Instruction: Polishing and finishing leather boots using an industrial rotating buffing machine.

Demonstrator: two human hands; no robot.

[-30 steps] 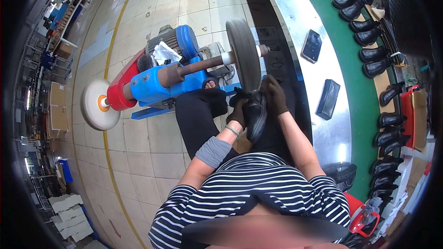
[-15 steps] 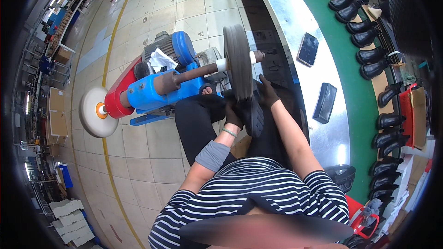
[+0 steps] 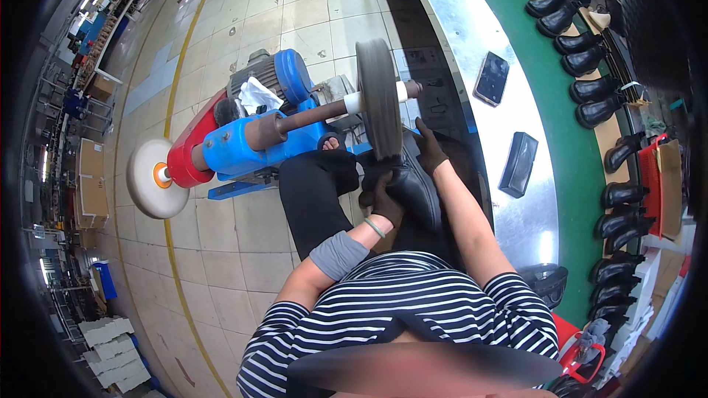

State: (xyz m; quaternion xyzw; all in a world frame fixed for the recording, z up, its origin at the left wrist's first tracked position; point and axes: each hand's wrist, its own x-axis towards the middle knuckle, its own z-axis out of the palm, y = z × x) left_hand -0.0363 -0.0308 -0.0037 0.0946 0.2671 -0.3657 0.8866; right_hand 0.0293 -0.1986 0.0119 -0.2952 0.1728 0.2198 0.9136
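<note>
A black leather shoe (image 3: 417, 193) is held between my gloved hands, just under the near edge of a dark buffing wheel (image 3: 379, 103) whose face looks smeared by spinning. My left hand (image 3: 386, 200), in a dark brown glove, is closed on the shoe's left side. On the far right side, my right hand (image 3: 430, 149), gloved alike, grips the shoe near its far end. The shoe's smooth upper faces up and its rounded end points toward me. The wheel hides part of the far end, so I cannot tell whether they touch.
The wheel's shaft runs left through a blue and red machine (image 3: 243, 146) to a pale wheel (image 3: 151, 178). A metal table (image 3: 509, 225) on the right carries a phone (image 3: 492, 78) and a black box (image 3: 520, 165). Beyond it stand several black shoes (image 3: 594, 91) on a green surface.
The shoe has turned from showing its sole edge to showing its upper, and shifted slightly right. My left hand has moved nearer and right with it; my right hand has barely moved.
</note>
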